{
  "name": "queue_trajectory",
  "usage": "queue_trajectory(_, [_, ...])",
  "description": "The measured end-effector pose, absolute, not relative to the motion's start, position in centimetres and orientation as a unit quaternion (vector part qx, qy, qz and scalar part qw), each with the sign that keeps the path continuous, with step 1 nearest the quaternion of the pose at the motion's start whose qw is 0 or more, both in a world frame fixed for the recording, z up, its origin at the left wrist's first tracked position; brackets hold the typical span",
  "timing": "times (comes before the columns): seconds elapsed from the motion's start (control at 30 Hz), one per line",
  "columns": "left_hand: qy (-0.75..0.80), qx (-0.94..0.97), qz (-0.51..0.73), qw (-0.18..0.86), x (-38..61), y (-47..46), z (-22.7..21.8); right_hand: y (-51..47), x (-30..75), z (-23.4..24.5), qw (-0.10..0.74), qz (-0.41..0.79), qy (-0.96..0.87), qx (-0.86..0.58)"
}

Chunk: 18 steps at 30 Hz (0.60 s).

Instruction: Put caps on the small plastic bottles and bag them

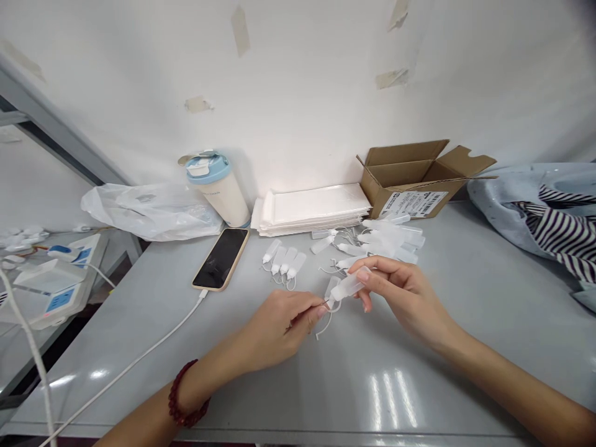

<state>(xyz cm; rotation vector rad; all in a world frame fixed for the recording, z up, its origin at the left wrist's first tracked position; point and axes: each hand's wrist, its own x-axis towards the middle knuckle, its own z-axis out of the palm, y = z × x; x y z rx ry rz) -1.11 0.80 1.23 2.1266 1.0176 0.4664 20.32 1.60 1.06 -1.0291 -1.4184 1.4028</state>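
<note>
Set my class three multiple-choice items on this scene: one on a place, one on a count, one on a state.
1. Where is the cardboard box relative to the white stack?
A. To its right
B. On top of it
C. To its left

2. How many bottles lie in the short row beside the phone?
A. Three
B. Four
C. Six

3. What is the state of the small translucent plastic bottle at the right hand?
A. Standing on the table
B. Lying in the box
C. Held in the fingers

1. A: the box sits past the stack's right end.
2. B: four bottles show side by side.
3. C: the fingers grip it above the table.
</note>
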Motion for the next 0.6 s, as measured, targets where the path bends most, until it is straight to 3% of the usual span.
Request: queue_trajectory(0.6, [0.392, 0.834, 0.173, 0.346, -0.96, 0.89, 1.04, 1.39, 20.28, 1.28, 0.418, 0.545, -0.578, -0.441])
